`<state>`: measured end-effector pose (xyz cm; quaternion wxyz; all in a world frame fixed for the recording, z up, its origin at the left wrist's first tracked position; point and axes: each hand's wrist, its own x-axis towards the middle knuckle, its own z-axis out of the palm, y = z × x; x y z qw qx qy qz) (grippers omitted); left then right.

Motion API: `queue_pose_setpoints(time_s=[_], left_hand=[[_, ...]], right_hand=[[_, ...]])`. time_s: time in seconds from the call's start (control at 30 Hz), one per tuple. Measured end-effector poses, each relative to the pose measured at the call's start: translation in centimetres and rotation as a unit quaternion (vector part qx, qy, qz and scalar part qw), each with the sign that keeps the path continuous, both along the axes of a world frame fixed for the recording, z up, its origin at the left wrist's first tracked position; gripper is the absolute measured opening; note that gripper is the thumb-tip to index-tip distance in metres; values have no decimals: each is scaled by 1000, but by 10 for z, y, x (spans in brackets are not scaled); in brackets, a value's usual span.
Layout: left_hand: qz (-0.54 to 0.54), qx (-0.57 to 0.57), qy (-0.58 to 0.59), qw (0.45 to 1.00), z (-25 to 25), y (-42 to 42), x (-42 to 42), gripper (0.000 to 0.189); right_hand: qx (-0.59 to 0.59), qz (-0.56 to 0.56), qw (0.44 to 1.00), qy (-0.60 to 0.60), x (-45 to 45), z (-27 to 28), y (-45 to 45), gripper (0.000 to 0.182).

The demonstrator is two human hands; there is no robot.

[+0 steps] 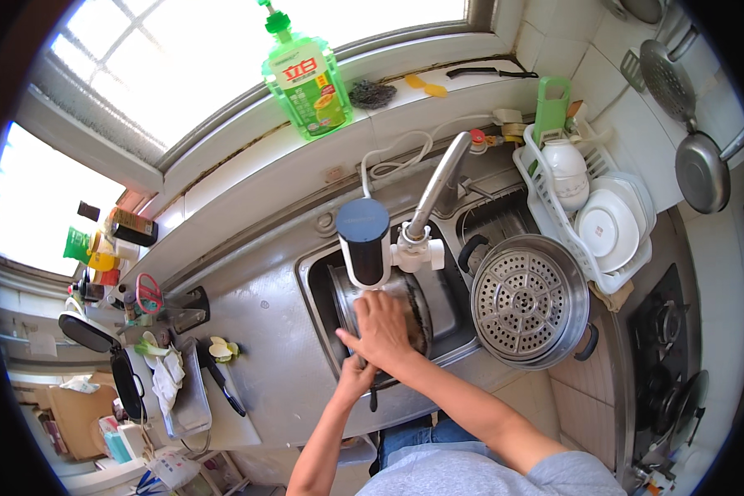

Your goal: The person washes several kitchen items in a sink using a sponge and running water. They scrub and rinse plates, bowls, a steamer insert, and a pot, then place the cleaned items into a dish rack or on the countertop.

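Observation:
A metal pot (pixel 413 291) lies tilted on its side in the left sink basin, its outer wall marked with dark stains. My left hand (pixel 354 377) is closed around its near edge, beside a black handle (pixel 373 400). Against the pot's wall rests my right hand (pixel 379 323), thumb spread and fingers slightly blurred; whatever is under its palm is hidden. Just above the fingers hangs a white faucet filter with a dark blue cap (pixel 363 221), fitted to the metal faucet (pixel 441 180).
Right of the basin sits a steamer pot with a perforated insert (pixel 523 304). Behind it, a white dish rack (pixel 570 239) holds bowls and plates. Dish soap (pixel 307 87) and a steel-wool scrubber (pixel 372 94) stand on the ledge. A knife (pixel 223 381) lies on the left-hand board (pixel 243 428).

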<state>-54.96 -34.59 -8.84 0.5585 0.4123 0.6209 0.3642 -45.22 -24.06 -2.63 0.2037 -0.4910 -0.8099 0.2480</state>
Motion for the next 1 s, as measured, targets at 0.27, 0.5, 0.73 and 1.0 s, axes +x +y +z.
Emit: queue_pose_setpoints(time_s=[0.27,0.5,0.73,1.0], left_hand=[[-129,-43,-7,991,26,11,16,31],[183,-57,-461,866,50,61,35,37],[176,-31,-258,950,33,64,20,28],[177,-4,-98,979,28,62,15,37]], right_hand=[[-12,-56,997,-51,15,6,8,16],[26,-43,999,7,28,-6,-21,13],[-138,-34,979,146,56,10,-26,21],[119,86,980,137,50,-7,-53,31]])
